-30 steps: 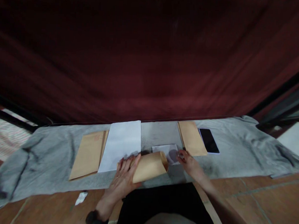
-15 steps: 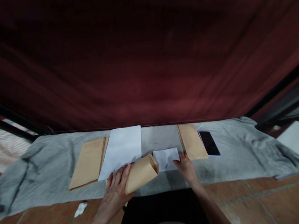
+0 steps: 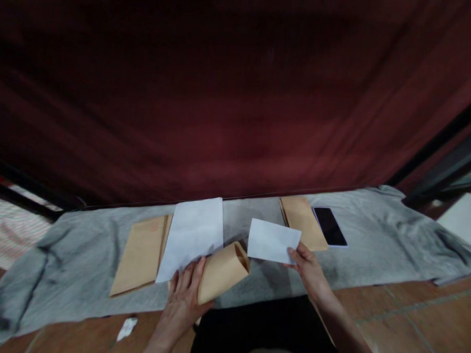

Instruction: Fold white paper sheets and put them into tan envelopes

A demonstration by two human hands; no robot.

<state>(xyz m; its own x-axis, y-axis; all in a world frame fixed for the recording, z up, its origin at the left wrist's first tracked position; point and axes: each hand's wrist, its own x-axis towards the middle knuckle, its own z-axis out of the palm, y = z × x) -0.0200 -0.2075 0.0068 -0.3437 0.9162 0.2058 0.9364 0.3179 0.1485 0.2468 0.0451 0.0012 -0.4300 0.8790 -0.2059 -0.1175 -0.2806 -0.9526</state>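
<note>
My left hand [image 3: 185, 295] is wrapped over the closed end of a brown paper envelope [image 3: 223, 273], whose mouth gapes toward the right. Pinched at its right edge by my right hand [image 3: 304, 262], a folded white sheet of paper [image 3: 273, 240] is raised just above the grey cloth, to the right of the envelope's mouth. The two do not touch. A stack of white paper [image 3: 195, 229] lies left of the envelope, its lower edge partly behind my left fingers.
Brown envelopes [image 3: 138, 255] lie at the left, and another pile of envelopes [image 3: 304, 222] lies at the right beside a phone [image 3: 330, 226]. A grey cloth [image 3: 374, 236] covers the surface below a dark red curtain [image 3: 238, 118]. A white scrap [image 3: 127, 329] is on the tiled floor.
My right hand has picked the white sheet up off the cloth and tilted it. My left hand has brought the envelope a little to the left, its mouth turned further upward.
</note>
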